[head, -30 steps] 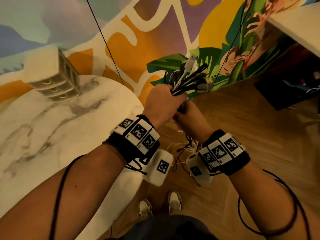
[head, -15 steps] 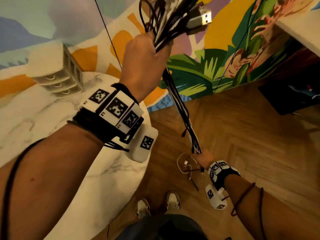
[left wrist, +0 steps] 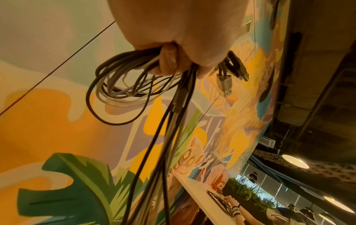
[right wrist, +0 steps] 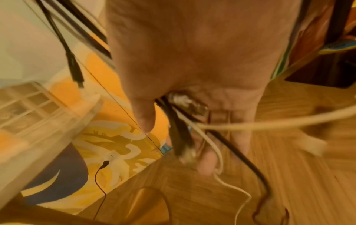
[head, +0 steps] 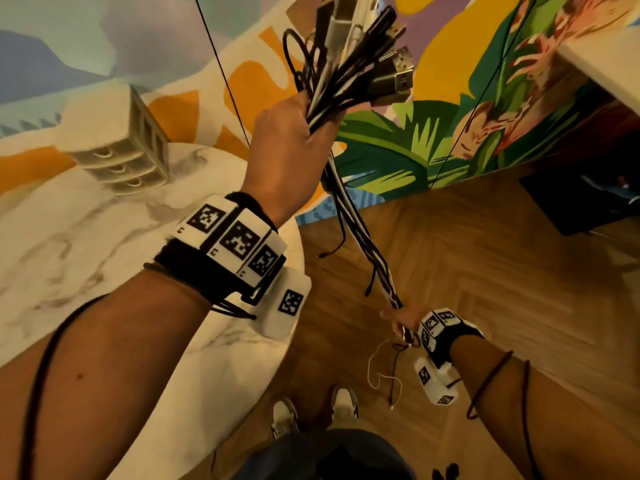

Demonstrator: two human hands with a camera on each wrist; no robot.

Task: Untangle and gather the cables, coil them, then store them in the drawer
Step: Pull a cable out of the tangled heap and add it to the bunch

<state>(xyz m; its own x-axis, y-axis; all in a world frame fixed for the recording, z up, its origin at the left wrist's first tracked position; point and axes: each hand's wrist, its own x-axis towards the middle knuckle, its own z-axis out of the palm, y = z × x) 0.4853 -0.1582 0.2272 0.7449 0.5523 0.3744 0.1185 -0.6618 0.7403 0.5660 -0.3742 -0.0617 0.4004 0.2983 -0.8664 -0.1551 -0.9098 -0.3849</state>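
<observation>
My left hand (head: 294,147) is raised high and grips a bundle of black and white cables (head: 360,230) just below their USB plugs (head: 388,74), which fan out above the fist. In the left wrist view the left hand (left wrist: 173,50) also holds loose cable loops (left wrist: 123,89). The bundle runs down taut to my right hand (head: 401,317), low near the floor, whose fingers close round the cables. Loose white and dark cable ends (head: 384,372) dangle below it. The right wrist view shows the right hand (right wrist: 192,114) wrapped round the cables (right wrist: 181,137).
A small white drawer unit (head: 117,143) stands at the back of the round marble table (head: 86,258) on my left. A painted mural wall (head: 450,116) rises ahead. The wooden floor (head: 485,278) spreads right, with a dark box (head: 581,199) and my shoes (head: 311,410) on it.
My left hand has lifted the plug end of the bundle up and left. My right hand has slid down the cables towards the floor, drawing them straight.
</observation>
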